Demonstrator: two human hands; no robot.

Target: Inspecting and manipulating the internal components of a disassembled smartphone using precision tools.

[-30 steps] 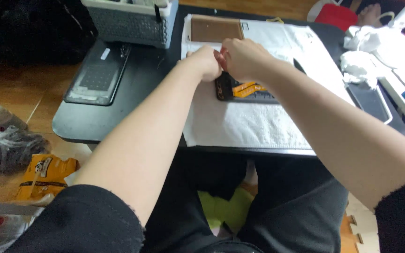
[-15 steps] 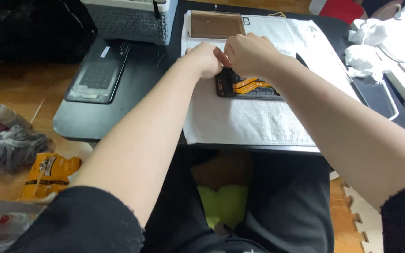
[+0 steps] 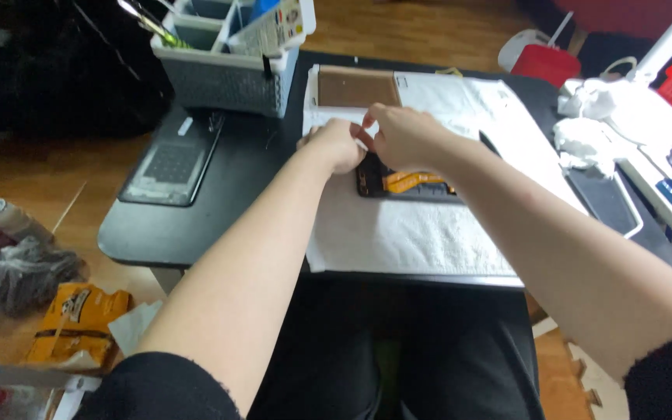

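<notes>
My left hand (image 3: pixel 334 146) and my right hand (image 3: pixel 403 135) meet fingertip to fingertip just above the upper left corner of an opened black phone (image 3: pixel 408 185) with an orange flex cable showing inside. The phone lies on a white cloth mat (image 3: pixel 414 237) spread over a black table (image 3: pixel 196 233). Both hands have their fingers curled and pinched together. Whatever sits between the fingertips is hidden. My forearms cover the near part of the mat.
A grey basket (image 3: pixel 223 82) of tools stands at the back left, with a dark tablet (image 3: pixel 169 163) in front of it. A brown board (image 3: pixel 358 87) lies behind the hands. Crumpled white tissue (image 3: pixel 581 144) and another phone (image 3: pixel 604 201) lie at the right. Packets and a bottle lie on the floor at the left.
The view has shifted, so the table sits lower in the picture. Both hands stay pinched together over the phone's upper left corner.
</notes>
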